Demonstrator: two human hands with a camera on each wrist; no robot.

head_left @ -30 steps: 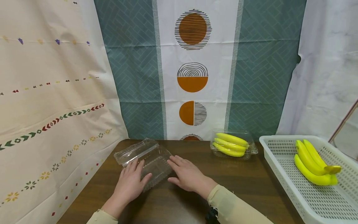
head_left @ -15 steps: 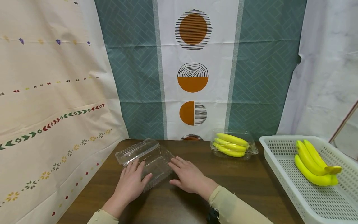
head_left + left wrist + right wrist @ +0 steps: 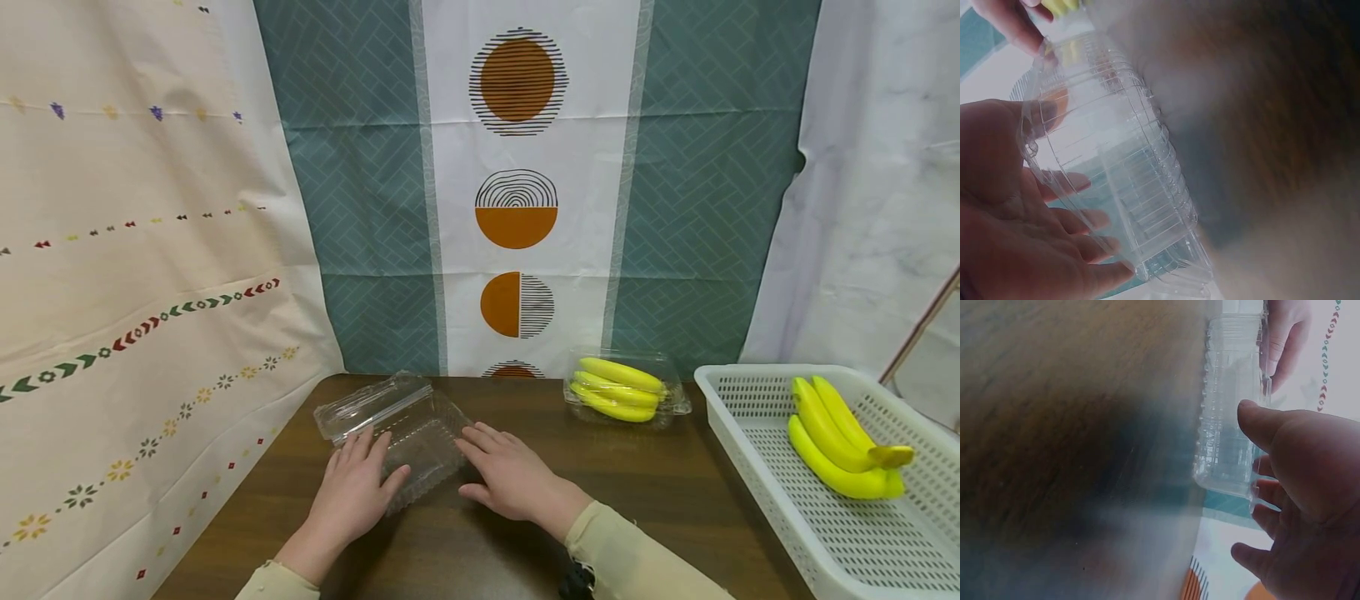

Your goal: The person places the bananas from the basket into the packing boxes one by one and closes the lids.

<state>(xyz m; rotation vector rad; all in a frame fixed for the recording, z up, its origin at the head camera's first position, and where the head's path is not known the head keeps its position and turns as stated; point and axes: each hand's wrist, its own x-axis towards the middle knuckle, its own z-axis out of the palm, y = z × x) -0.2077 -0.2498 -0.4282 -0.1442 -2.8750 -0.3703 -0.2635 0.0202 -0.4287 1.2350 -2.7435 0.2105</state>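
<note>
A clear plastic clamshell container (image 3: 423,458) sits on the brown table with its lid (image 3: 375,406) folded back to the far left. My left hand (image 3: 348,492) lies along its left side, fingers extended and thumb near the front rim. In the left wrist view, the fingers of the left hand (image 3: 1010,206) lie along the ribbed container wall (image 3: 1147,175). At the right edge, my right hand (image 3: 517,479) has its fingertips close to the rim. The right wrist view shows the right hand (image 3: 1316,481) with fingers spread beside the container (image 3: 1225,437).
Behind, to the right, another clear clamshell (image 3: 675,398) encloses several bananas (image 3: 618,387). A white perforated basket (image 3: 757,483) stands at the right with a bunch of bananas (image 3: 843,446) inside. Fabric curtains (image 3: 375,208) hang around the table's back and sides.
The open container has shifted slightly to the right. My right hand has also drifted a little right, and my left hand has moved barely at all.
</note>
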